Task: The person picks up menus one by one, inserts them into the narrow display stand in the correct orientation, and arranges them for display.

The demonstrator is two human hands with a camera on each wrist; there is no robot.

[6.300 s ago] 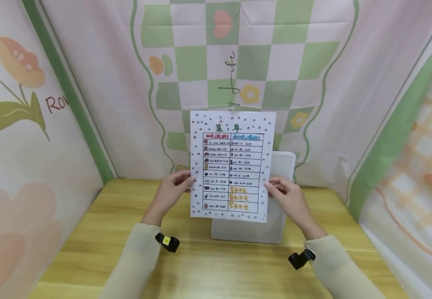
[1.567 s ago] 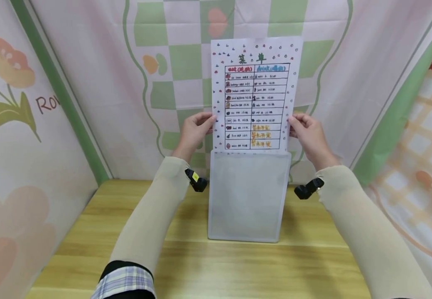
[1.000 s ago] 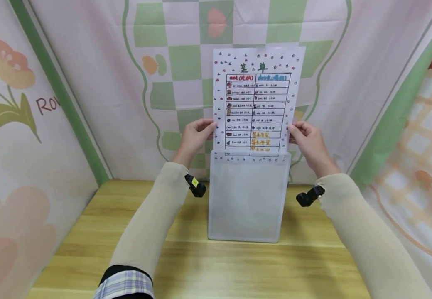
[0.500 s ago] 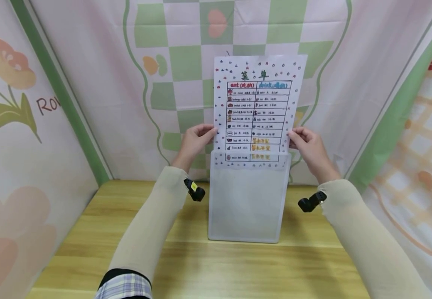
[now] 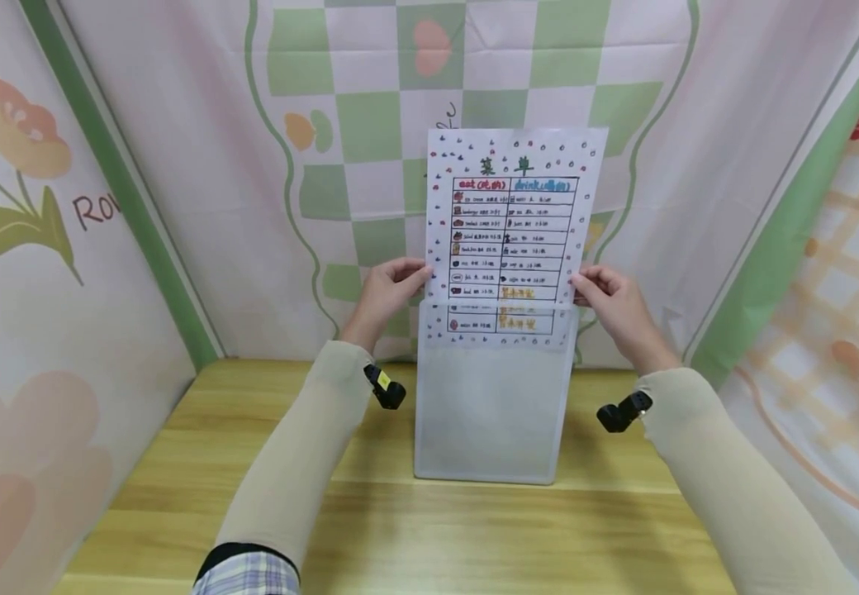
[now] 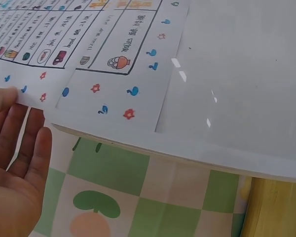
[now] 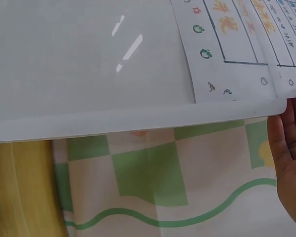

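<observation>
A hand-drawn menu sheet with a coloured table stands upright, and its bottom edge sits inside the top of a clear plastic sleeve. The sleeve stands on the wooden table and leans on the back cloth. My left hand pinches the sheet's left edge just above the sleeve's mouth. My right hand pinches the right edge at the same height. In the left wrist view, the sheet lies under the sleeve's glossy front, with the left hand below it. The right wrist view shows the sheet, the sleeve and the right hand.
Printed cloth walls close in the table: a green-and-white checked cloth behind and flowered cloths on the left and right. Bare wood shows on both sides of the sleeve and in front of it.
Both hands first lifted the sheet from in front of the sleeve to above it. Over the last second they have lowered it, and its bottom rows have slid into the sleeve.
</observation>
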